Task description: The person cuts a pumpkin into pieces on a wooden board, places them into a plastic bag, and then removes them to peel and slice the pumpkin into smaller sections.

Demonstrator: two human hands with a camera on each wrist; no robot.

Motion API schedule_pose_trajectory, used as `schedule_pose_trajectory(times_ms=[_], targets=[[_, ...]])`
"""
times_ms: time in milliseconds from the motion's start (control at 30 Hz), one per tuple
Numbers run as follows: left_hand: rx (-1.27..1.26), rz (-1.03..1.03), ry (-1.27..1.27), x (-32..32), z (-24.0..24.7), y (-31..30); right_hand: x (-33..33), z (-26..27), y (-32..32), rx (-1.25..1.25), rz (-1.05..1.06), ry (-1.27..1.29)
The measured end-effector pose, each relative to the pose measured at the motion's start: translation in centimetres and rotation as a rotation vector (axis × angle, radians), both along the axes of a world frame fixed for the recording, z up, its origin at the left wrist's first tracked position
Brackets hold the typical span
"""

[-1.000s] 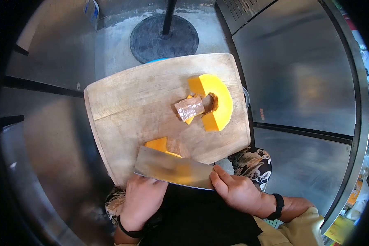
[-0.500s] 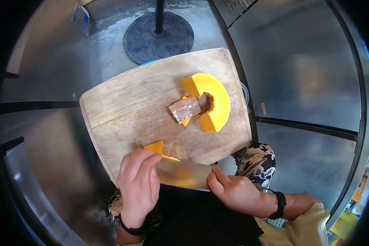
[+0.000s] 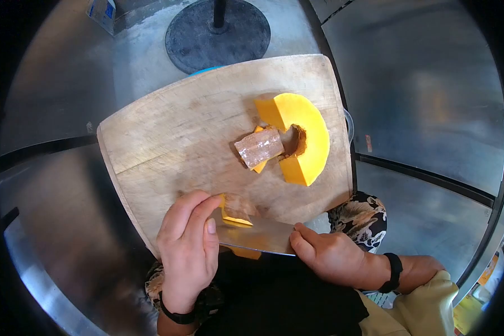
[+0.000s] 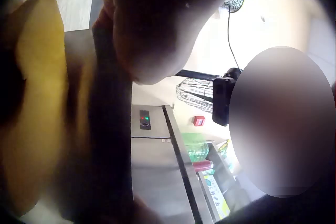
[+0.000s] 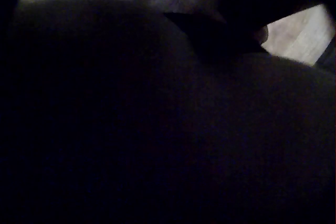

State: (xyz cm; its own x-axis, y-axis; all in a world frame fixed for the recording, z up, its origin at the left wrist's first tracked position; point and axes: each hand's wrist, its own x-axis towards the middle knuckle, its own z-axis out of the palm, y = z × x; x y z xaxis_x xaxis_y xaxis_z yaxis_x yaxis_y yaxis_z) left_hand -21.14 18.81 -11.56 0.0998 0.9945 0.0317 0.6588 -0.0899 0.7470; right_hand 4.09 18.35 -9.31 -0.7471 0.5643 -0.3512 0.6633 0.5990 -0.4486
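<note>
My right hand grips the handle of a cleaver, whose wide metal blade lies tilted across the near edge of the wooden chopping board. My left hand covers the blade's far end, thumb on the near side and fingers reaching over the top. Right by those fingertips is a pumpkin chunk, partly hidden behind hand and blade. A strip of orange flesh shows below the cutting edge. In the left wrist view, yellow pumpkin stands beside the dark blade. The right wrist view is nearly black.
A C-shaped pumpkin piece lies at the board's right side. A brownish, shiny-skinned piece rests near its hollow, on top of some orange flesh. Steel cabinets flank the board, and a round black stand base is beyond it.
My left hand has come up from beside the blade to over its far end, its fingertips now reaching the pumpkin chunk. An orange strip has appeared below the cutting edge.
</note>
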Motion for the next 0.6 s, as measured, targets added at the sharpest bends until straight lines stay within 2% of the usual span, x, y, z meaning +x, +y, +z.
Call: schedule_pose_trajectory(times_ms=[133,333,433,533,600], targets=[[-0.040,0.000,0.067,-0.4,-2.5,0.2,-0.6,-2.9,-0.1,0.077,-0.010,-0.036],[-0.017,0.044,0.113,0.1,-3.1,0.0,-0.6,-5.0,-0.7,0.176,-0.019,-0.003],[0.025,0.058,0.122,0.3,-3.2,-0.2,-0.6,-4.4,-0.3,0.064,-0.038,-0.041],[0.098,0.147,0.129,0.4,-2.6,-0.3,0.5,-4.7,0.9,-0.064,-0.109,0.058],[0.140,0.322,-0.028,-0.4,-3.1,-0.6,1.1,-5.0,1.4,-0.169,-0.272,0.149]])
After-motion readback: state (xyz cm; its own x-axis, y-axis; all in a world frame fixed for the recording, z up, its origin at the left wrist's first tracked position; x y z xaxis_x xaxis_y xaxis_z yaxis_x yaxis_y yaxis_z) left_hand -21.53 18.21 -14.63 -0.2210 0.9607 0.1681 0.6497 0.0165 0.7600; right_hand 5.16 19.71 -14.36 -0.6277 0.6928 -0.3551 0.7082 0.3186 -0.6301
